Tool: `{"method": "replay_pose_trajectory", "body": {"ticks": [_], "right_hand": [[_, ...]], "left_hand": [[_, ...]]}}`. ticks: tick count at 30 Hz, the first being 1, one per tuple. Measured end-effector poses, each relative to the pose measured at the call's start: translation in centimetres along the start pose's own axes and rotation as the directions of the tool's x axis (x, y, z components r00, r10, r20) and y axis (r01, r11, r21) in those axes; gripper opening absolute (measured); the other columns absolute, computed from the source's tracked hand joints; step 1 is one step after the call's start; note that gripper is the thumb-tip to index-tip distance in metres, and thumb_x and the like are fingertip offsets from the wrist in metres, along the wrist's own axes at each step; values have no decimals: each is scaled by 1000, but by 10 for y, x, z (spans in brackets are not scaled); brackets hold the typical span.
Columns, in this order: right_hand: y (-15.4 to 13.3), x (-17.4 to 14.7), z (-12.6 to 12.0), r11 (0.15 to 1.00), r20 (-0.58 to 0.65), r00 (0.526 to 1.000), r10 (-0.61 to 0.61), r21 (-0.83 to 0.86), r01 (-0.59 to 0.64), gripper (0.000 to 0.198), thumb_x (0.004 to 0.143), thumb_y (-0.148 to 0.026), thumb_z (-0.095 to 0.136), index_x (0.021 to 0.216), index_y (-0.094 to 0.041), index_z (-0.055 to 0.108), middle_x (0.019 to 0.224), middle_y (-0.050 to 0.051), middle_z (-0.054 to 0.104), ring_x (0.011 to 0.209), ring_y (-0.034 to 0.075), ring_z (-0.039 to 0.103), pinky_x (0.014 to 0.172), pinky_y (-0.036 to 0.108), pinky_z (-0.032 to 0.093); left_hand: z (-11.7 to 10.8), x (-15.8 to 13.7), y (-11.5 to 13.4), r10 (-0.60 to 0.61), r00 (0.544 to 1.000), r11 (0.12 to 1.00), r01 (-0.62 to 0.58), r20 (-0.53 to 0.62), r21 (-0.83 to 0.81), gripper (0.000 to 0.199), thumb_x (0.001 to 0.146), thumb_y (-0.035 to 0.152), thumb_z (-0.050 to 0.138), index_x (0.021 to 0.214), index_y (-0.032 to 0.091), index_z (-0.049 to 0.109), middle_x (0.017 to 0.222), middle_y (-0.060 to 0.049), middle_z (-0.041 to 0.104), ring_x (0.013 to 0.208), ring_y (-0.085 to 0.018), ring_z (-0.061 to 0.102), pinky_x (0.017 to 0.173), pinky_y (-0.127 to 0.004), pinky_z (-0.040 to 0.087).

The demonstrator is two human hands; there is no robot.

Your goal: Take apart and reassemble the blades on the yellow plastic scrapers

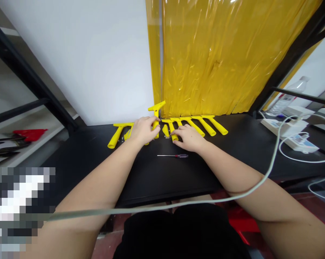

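Observation:
My left hand [144, 130] is closed around the tube of a yellow T-shaped plastic handle [157, 107], whose crossbar sticks up above my fingers. My right hand [190, 138] lies to the right with fingers bent, thumb and fingertips at the lower end of another T-shaped handle [172, 127]; the contact is small in view. Between the hands sits a small yellow piece [165, 130] with a metal part at its base. A screwdriver [175, 155] with a dark clear grip lies in front of them, its shaft pointing left.
More yellow handles [208, 127] lie in a row at right along the back panel, another handle [115, 138] at left beside small metal parts. White power strips [294, 135] and a plastic bottle [289, 95] stand at right. A pale cable [184, 204] crosses before my arms.

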State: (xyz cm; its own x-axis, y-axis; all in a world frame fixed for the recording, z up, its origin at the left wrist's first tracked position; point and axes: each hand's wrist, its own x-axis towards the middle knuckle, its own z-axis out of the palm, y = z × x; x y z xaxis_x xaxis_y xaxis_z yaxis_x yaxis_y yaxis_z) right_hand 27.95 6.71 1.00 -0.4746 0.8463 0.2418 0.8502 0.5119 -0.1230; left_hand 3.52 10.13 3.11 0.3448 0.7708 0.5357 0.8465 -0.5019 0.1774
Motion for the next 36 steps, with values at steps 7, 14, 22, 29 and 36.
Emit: {"method": "replay_pose_trajectory", "body": {"ticks": [7, 14, 22, 29, 36], "right_hand": [[2, -1, -2, 999, 3, 1000, -11, 38, 11, 38, 95, -39, 68, 130, -25, 76, 110, 12, 71, 109, 33, 57, 100, 46, 45], [4, -1, 0, 998, -24, 1000, -18, 55, 19, 42, 94, -42, 71, 132, -25, 74, 115, 12, 67, 110, 32, 55, 103, 46, 45], [4, -3, -2, 993, -97, 995, -21, 117, 32, 44, 93, -40, 72, 132, -21, 72, 117, 12, 68, 111, 32, 57, 101, 45, 47], [1, -1, -9, 909, -275, 960, 56, 411, 65, 31, 99, -37, 61, 121, -19, 71, 100, 7, 74, 92, 23, 64, 91, 37, 51], [-1, 3, -3, 967, -309, 946, -100, 193, 166, 28, 98, -33, 63, 117, -17, 76, 115, 12, 74, 113, 29, 60, 106, 45, 46]], "left_hand": [[0, -1, 4, -9, 999, 998, 11, 34, -55, 30, 93, 34, 59, 117, 24, 75, 98, -8, 76, 99, -29, 68, 90, -43, 51], [1, -2, 4, 7, 999, 997, -4, 31, -78, 30, 93, 34, 60, 117, 23, 76, 97, -8, 76, 97, -29, 68, 90, -42, 51], [1, -2, 5, 18, 1000, 991, -15, 20, -130, 30, 95, 35, 59, 118, 24, 75, 97, -6, 76, 94, -27, 69, 86, -40, 51], [0, -4, 12, 105, 994, 942, -107, -24, -319, 31, 97, 37, 59, 120, 22, 73, 102, -6, 75, 83, -21, 65, 79, -35, 50], [-3, -4, 13, 44, 998, 885, -56, -35, -463, 28, 96, 28, 54, 121, 23, 64, 78, 1, 59, 65, -15, 54, 66, -29, 45]]}}
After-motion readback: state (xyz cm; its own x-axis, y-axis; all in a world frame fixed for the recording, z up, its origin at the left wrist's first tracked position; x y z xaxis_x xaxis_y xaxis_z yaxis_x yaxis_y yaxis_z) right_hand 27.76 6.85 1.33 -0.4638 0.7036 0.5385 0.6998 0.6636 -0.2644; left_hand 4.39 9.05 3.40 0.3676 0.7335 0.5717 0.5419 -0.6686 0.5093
